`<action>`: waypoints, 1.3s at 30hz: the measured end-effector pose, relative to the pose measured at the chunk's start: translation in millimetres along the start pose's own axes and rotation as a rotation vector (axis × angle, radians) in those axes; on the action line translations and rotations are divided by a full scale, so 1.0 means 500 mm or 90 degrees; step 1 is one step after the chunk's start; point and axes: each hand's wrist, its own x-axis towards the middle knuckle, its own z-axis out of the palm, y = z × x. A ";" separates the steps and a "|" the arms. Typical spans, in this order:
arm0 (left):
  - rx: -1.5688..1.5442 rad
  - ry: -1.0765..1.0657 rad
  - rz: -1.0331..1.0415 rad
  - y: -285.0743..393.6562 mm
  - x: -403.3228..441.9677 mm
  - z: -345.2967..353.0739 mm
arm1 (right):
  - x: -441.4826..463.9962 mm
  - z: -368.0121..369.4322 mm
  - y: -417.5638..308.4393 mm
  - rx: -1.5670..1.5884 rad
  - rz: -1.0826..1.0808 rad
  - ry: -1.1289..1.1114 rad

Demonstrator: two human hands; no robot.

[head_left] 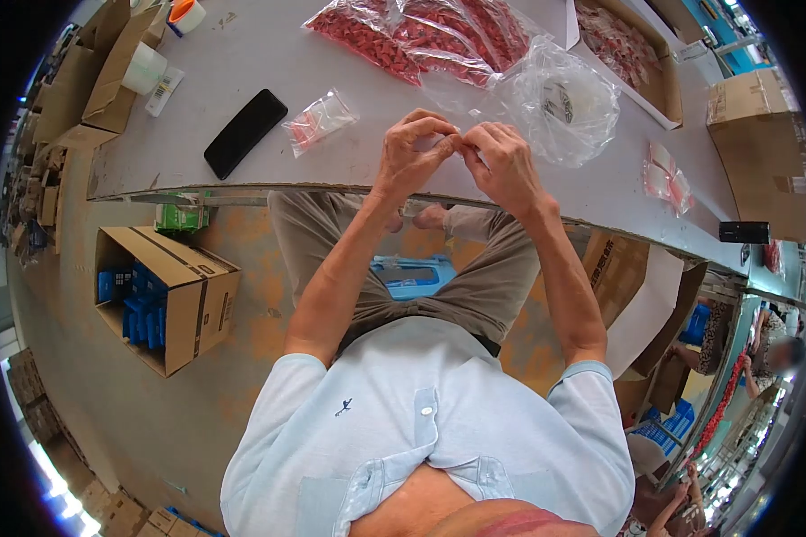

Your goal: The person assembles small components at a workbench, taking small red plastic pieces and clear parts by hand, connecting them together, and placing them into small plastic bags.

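Over the table's front edge, my left hand (414, 152) and my right hand (503, 163) meet fingertip to fingertip. Both are pinched closed around something tiny and pale that I cannot make out. Just beyond my right hand lies a crumpled clear plastic bag (564, 103). A large clear bag of small red pieces (421, 36) rests behind both hands. To the left of my left hand is a small clear packet (321, 122) with whitish and red contents. Farther left, a black phone (245, 133) lies flat on the table.
An open carton (631, 54) of small packets stands at the back right, near a brown cardboard box (761, 134). More packets (666, 179) lie at the right. Below left, a carton (201, 300) of blue boxes sits on the floor. Other people sit at the far right.
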 end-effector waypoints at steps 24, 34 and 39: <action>-0.295 0.048 -0.156 0.025 -0.002 -0.005 | -0.038 0.024 -0.013 0.267 0.252 0.106; -0.250 -0.037 -0.184 0.018 -0.007 -0.005 | -0.029 0.013 -0.017 0.288 0.247 0.137; -0.211 -0.048 -0.176 -0.006 -0.008 -0.004 | -0.023 0.007 0.002 0.288 0.226 0.089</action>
